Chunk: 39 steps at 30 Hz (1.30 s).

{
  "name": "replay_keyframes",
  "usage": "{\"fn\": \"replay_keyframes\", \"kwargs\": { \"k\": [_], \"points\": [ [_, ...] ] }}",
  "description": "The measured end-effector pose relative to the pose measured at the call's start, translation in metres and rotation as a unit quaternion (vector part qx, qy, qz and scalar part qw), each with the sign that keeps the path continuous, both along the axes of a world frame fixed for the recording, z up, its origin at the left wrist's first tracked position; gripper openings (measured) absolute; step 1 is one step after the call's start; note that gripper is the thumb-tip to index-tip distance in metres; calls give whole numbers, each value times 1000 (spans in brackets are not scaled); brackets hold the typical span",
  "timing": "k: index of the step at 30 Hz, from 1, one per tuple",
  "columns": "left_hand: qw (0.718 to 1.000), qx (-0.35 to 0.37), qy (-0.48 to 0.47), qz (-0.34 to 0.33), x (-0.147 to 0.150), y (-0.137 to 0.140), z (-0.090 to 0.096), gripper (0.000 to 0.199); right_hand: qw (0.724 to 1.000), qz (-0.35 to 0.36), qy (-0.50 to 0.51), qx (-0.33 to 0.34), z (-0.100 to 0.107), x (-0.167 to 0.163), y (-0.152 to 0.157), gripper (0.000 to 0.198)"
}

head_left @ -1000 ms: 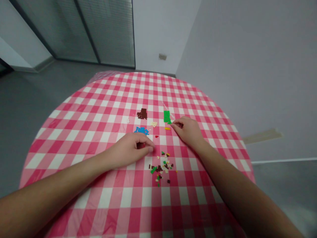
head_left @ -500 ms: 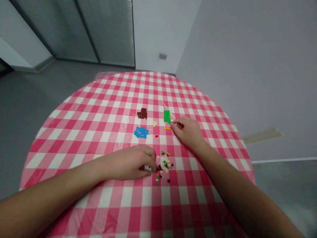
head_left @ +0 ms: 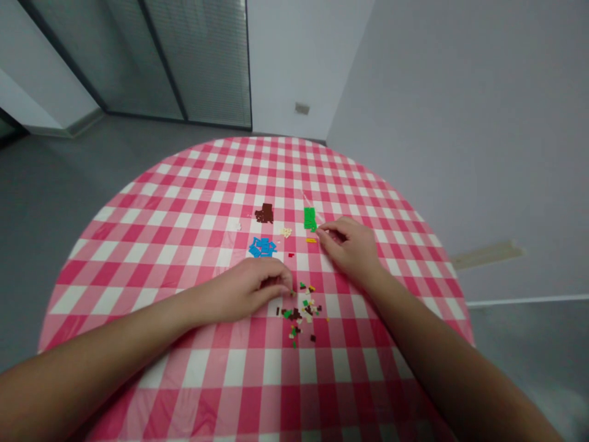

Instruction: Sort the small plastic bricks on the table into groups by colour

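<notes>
My left hand [head_left: 251, 287] is closed in a pinch just above the mixed pile of small toy bricks [head_left: 297, 314]. A tiny brick [head_left: 292, 293] shows at its fingertips, its colour hard to make out. My right hand [head_left: 352, 245] rests at the lower right of a group of green bricks [head_left: 310, 217], thumb and forefinger pressed together. Whatever they may hold is hidden. Yellow bricks [head_left: 311, 240] lie just left of those fingertips. Brown, green, cream and yellow pieces make up the mixed pile.
Brown bricks [head_left: 264, 213], blue bricks [head_left: 262, 247], cream bricks [head_left: 286, 232] and a red brick [head_left: 291, 255] lie in separate groups on the round table's checked cloth [head_left: 207, 374]. Small white pieces [head_left: 237, 226] lie farther left. A wall [head_left: 460, 123] stands beyond the right side.
My left hand has moved up from the left edge of the mixed pile, uncovering green and brown bricks there. My right hand has stayed by the green bricks.
</notes>
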<state>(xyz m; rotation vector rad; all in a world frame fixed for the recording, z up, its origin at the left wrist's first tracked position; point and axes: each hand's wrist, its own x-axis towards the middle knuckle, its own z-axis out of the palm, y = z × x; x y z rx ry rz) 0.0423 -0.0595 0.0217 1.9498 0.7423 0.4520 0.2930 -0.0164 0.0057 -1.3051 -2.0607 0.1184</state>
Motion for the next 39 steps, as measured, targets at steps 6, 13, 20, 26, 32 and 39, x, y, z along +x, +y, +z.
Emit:
{"fn": "replay_keyframes", "kwargs": {
  "k": [6,13,20,26,32,39],
  "points": [
    [973,-111,-113,166,6,4,-4,14,976,198,74,47,11,-23,-26,7],
    [938,-173,-187,236,13,3,-10,19,974,214,72,-12,7,-35,-37,12],
    [937,-169,-177,248,11,4,-14,19,980,198,22,-12,4,-33,-33,18],
    [930,-203,-195,235,10,3,-11,21,1000,-28,1,-10,-1,-4,-2,19],
    [941,-178,-180,226,9,3,-7,15,988,-98,-77,-93,-18,19,28,20],
    [948,-170,-163,215,8,2,-8,9,984,-92,-120,-90,-21,17,25,25]
  ]
}}
